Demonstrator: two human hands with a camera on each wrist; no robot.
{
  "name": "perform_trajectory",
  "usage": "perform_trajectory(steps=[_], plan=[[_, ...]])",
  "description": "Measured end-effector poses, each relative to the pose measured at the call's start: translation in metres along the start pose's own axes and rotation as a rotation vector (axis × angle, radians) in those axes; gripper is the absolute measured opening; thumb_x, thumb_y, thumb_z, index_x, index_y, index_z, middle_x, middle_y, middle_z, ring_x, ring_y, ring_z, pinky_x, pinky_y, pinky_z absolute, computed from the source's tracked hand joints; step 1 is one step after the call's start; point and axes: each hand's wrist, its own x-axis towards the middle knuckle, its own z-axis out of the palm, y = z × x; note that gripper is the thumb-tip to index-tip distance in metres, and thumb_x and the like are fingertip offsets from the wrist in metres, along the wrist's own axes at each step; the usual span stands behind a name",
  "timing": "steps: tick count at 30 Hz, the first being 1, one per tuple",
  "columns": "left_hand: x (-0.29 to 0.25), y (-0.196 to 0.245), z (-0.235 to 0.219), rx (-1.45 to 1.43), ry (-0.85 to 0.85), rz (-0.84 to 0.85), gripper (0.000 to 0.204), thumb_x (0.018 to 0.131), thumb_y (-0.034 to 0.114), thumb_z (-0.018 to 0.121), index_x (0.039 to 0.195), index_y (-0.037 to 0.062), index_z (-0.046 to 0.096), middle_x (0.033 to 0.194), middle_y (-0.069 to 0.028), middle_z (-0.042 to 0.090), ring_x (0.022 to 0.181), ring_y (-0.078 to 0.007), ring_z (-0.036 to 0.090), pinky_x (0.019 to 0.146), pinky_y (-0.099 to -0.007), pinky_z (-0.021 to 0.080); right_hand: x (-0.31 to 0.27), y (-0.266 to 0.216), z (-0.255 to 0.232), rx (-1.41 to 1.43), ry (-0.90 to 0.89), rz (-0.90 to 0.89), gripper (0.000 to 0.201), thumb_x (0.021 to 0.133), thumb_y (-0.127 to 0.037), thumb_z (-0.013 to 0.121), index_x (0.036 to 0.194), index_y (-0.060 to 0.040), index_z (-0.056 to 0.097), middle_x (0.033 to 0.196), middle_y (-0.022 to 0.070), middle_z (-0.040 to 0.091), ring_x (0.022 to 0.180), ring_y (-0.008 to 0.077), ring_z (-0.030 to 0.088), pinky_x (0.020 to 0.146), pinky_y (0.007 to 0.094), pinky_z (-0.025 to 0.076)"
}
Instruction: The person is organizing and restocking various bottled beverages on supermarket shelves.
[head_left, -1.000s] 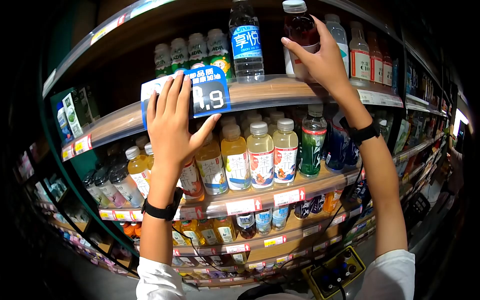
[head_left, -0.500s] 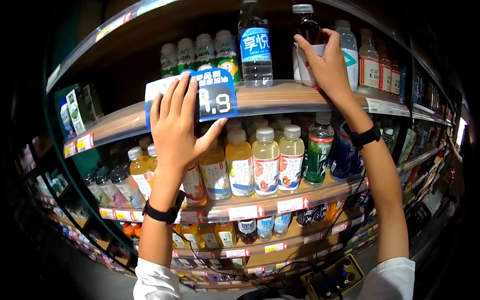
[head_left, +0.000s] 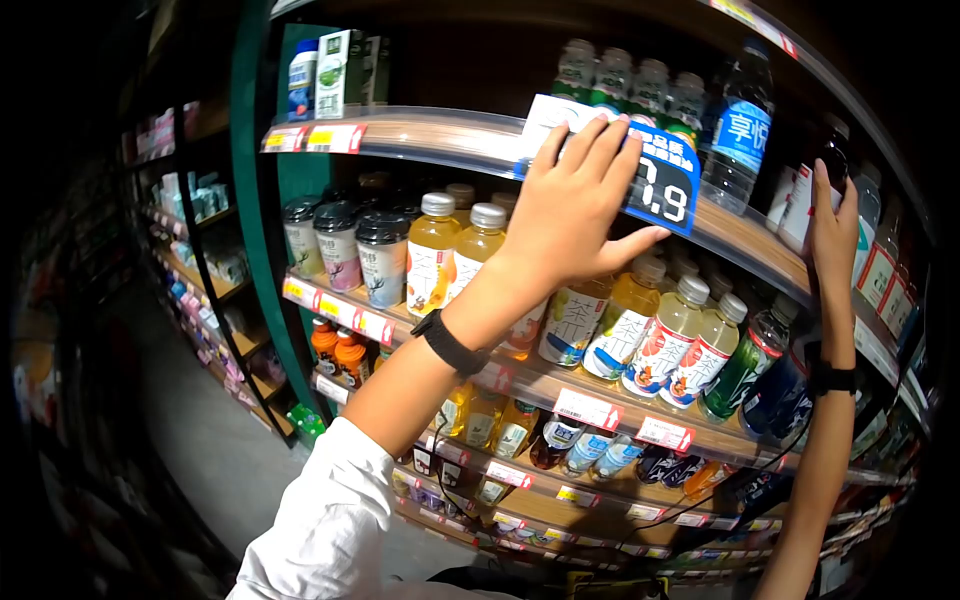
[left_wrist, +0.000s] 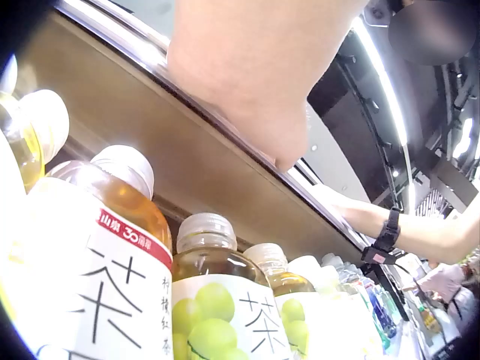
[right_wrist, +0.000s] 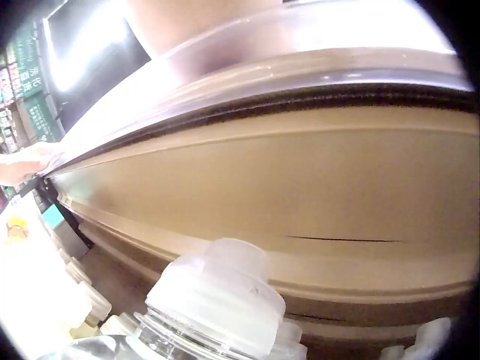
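My left hand [head_left: 575,205] lies with straight, spread fingers on a blue and white price sign [head_left: 660,185] at the upper shelf's front edge. The thumb points right, below the sign's digits. On the same shelf, further right, my right hand [head_left: 832,235] holds a dark drink bottle [head_left: 800,208] with a white label, thumb and fingers on either side of it. The bottle stands close over the shelf boards, its lower part partly hidden by the shelf edge. Between the hands is a clear water bottle [head_left: 740,140] with a blue label. In the left wrist view the left hand [left_wrist: 255,90] rests over the shelf edge.
Small green-labelled bottles [head_left: 610,80] stand behind the sign. More bottles [head_left: 880,260] crowd the right side. Below are rows of tea bottles [head_left: 660,345] and lidded cups [head_left: 385,255]. The upper shelf [head_left: 440,138] has a clear front lip. A black cable [head_left: 740,470] hangs across the lower shelves.
The right hand has lowered the dark bottle toward the shelf. The head view has turned left and tilted, so everything appears further right. The left hand stays on the sign.
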Motion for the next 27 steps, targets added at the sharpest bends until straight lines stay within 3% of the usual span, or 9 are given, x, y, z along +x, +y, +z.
perform_trajectory(steps=[2,6,7,10,15,18,23,26,27], plan=[[0.002,-0.001,-0.004,-0.037,-0.011,-0.003,0.08,0.084,0.057,0.07,0.136,-0.0021,0.055,0.143,-0.0212,0.054,0.136,-0.0369,0.048,0.114,-0.053,0.034,0.005,0.01,0.002,-0.093,0.045,0.003,0.073,0.098,-0.056,0.061,0.14,0.0029,0.054,0.12,0.021,0.067,0.111,0.027,0.065,0.1,0.0354,0.047],[0.006,-0.014,-0.022,-0.139,-0.052,-0.072,0.078,0.086,0.055,0.07,0.134,-0.0042,0.056,0.145,-0.0257,0.051,0.135,-0.0421,0.049,0.113,-0.0534,0.036,0.011,0.025,0.003,-0.176,0.076,-0.026,0.084,0.095,-0.057,0.064,0.143,0.0094,0.047,0.126,0.0292,0.064,0.118,0.0353,0.063,0.104,0.0371,0.046],[0.009,-0.021,-0.027,-0.179,-0.068,-0.135,0.076,0.087,0.054,0.07,0.133,-0.0052,0.056,0.145,-0.0276,0.05,0.134,-0.0441,0.049,0.113,-0.0536,0.037,0.001,-0.004,-0.005,-0.047,-0.072,0.053,0.09,0.091,-0.057,0.068,0.143,0.0126,0.045,0.129,0.0327,0.062,0.12,0.038,0.062,0.104,0.0381,0.047],[0.025,-0.053,-0.04,-0.134,-0.013,-0.177,0.071,0.088,0.047,0.073,0.13,-0.0073,0.057,0.14,-0.0304,0.052,0.126,-0.0458,0.056,0.107,-0.046,0.046,0.009,0.027,0.003,-0.274,0.045,-0.088,0.093,0.086,-0.054,0.074,0.142,0.0141,0.045,0.131,0.0325,0.06,0.12,0.0388,0.062,0.103,0.0396,0.048],[0.055,-0.06,-0.03,-0.09,-0.059,-0.142,0.073,0.088,0.051,0.072,0.131,-0.0058,0.057,0.131,-0.0246,0.059,0.119,-0.0399,0.062,0.1,-0.0425,0.05,0.002,0.012,-0.002,-0.3,-0.047,-0.079,0.09,0.085,-0.048,0.074,0.141,0.0153,0.043,0.134,0.0347,0.056,0.121,0.0432,0.061,0.103,0.0422,0.049],[0.076,-0.051,-0.014,-0.048,-0.28,-0.186,0.077,0.09,0.058,0.067,0.131,-0.0065,0.057,0.129,-0.0248,0.06,0.109,-0.0396,0.066,0.093,-0.0429,0.054,0.0,0.012,-0.002,-0.332,-0.013,-0.092,0.09,0.085,-0.048,0.073,0.142,0.0149,0.042,0.136,0.0346,0.055,0.123,0.044,0.06,0.104,0.0429,0.048],[0.079,-0.053,0.016,0.076,-0.264,-0.102,0.077,0.091,0.06,0.065,0.131,-0.0042,0.06,0.132,-0.0267,0.059,0.115,-0.0433,0.063,0.096,-0.0449,0.053,-0.004,0.008,-0.001,-0.34,0.044,-0.128,0.09,0.084,-0.046,0.073,0.142,0.0161,0.041,0.136,0.0347,0.054,0.122,0.046,0.059,0.104,0.0437,0.047],[0.062,-0.049,0.021,0.071,-0.245,-0.137,0.067,0.096,0.056,0.057,0.128,-0.0017,0.063,0.134,-0.0248,0.059,0.121,-0.042,0.06,0.105,-0.0473,0.046,-0.012,0.0,-0.004,-0.314,0.005,-0.067,0.089,0.085,-0.044,0.071,0.142,0.0167,0.041,0.137,0.0343,0.053,0.127,0.0454,0.055,0.106,0.0449,0.046],[0.057,-0.046,0.018,0.064,-0.252,-0.138,0.067,0.096,0.056,0.057,0.128,-0.0017,0.063,0.134,-0.0248,0.059,0.121,-0.042,0.06,0.105,-0.0473,0.046,-0.014,0.001,-0.001,-0.37,0.076,-0.186,0.084,0.086,-0.041,0.071,0.141,0.0146,0.043,0.138,0.0319,0.053,0.131,0.0443,0.051,0.108,0.0455,0.044]])
